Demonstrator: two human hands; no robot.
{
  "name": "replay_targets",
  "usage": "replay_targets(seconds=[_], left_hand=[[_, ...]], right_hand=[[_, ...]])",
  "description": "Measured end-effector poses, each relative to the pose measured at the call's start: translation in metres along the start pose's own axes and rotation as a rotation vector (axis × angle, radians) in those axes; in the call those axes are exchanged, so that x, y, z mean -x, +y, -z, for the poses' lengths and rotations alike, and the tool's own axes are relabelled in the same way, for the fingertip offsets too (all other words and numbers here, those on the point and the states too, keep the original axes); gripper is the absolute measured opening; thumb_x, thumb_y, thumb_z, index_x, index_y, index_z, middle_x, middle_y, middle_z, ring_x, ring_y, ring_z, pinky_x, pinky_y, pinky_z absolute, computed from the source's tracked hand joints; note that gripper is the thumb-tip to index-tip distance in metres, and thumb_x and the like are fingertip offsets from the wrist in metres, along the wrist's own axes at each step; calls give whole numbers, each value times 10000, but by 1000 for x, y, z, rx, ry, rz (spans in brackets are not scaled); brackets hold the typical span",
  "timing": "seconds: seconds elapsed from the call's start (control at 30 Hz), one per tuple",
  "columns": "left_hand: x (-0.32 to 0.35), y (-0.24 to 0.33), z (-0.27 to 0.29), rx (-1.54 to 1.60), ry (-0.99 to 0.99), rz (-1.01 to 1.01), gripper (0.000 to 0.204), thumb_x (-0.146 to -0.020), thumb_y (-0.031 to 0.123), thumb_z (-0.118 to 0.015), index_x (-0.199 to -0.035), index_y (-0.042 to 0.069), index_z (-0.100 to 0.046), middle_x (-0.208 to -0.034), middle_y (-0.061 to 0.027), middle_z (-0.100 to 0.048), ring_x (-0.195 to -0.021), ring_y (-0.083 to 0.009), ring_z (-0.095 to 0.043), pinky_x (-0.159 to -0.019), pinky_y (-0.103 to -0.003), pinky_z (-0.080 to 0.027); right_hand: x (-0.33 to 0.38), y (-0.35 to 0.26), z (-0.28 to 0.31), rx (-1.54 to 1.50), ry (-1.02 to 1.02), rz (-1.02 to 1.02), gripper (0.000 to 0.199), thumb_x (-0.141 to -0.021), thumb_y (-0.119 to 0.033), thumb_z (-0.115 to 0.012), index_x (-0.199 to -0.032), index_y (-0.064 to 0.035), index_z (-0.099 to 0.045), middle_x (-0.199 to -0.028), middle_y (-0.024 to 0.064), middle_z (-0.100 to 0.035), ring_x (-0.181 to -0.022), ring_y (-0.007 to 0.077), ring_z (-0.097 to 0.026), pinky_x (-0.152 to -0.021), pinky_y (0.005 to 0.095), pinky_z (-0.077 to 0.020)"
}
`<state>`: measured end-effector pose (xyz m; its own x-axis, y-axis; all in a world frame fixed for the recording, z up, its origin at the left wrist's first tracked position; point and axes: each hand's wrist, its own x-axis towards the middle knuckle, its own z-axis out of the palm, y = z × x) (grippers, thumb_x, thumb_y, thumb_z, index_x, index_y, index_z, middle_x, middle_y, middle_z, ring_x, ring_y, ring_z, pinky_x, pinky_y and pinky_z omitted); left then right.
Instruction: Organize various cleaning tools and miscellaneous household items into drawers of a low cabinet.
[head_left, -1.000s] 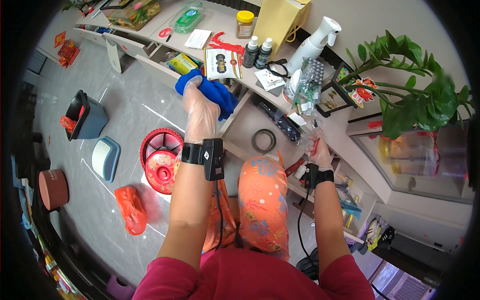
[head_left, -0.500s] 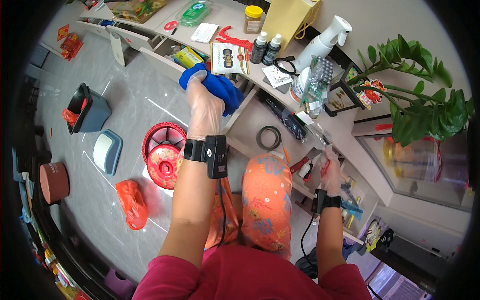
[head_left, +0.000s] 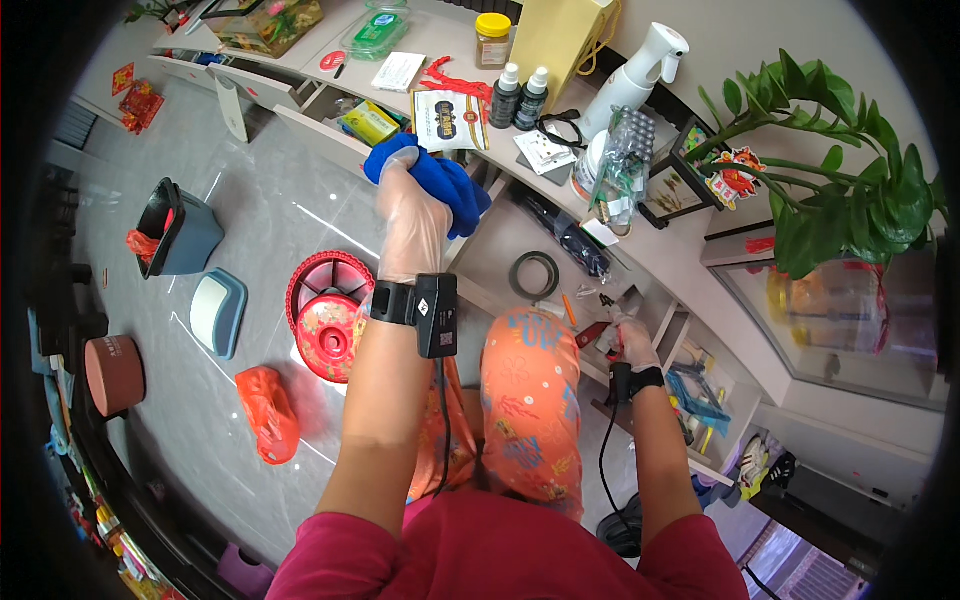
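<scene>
L grip, in thin clear plastic glove: fingers pressed around bunched blue fabric cloth. Cloth loc.: front edge of long pale tabletop, just beside white rectangular printed packet. R grip, same glove type: at R end of open pale drawer, nr dark-red elongated item; can't tell if spread or pinching. Same drawer: dark round tape roll w/ thin orange stick nearby.
</scene>
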<state>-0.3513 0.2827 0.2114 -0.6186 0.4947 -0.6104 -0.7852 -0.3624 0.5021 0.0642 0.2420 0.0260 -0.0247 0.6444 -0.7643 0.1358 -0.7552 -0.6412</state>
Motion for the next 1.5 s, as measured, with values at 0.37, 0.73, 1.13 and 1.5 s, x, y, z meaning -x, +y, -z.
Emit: replay_targets(seconds=[0.37,0.73,1.13,1.5], left_hand=[[4,1,-1,-4,31,35,198,-849,36,-509,-1027,25,-595,-941,-110,-630,-761,-282,-612,-700,-397,-547],[22,5,-13,-62,3,112,261,-848,55,-520,-1094,-6,-582,-977,-138,-626,-823,-284,-607,-771,-409,-533],[2,-3,-8,-24,27,80,252,-851,44,-513,-1090,-2,-579,-977,-135,-633,-820,-289,-613,-747,-428,-540],[14,11,-10,39,41,50,165,-839,32,-524,-982,24,-606,-930,-120,-621,-771,-278,-598,-674,-401,-539]], right_hand=[[-21,-14,14,599,327,334,338,-858,-289,-602,-977,19,-675,-1000,199,-666,-925,305,-647,-820,358,-478],[-60,-15,-29,1399,158,396,298,-838,-320,-604,-1098,-190,-668,-1142,160,-629,-1050,342,-603,-878,427,-483],[14,-109,-78,908,506,838,204,-858,-199,-611,-1047,-124,-622,-880,139,-650,-817,335,-638,-714,429,-499],[47,-78,-53,1067,315,748,311,-845,-254,-643,-1100,-77,-631,-971,130,-661,-871,296,-649,-784,375,-497]])
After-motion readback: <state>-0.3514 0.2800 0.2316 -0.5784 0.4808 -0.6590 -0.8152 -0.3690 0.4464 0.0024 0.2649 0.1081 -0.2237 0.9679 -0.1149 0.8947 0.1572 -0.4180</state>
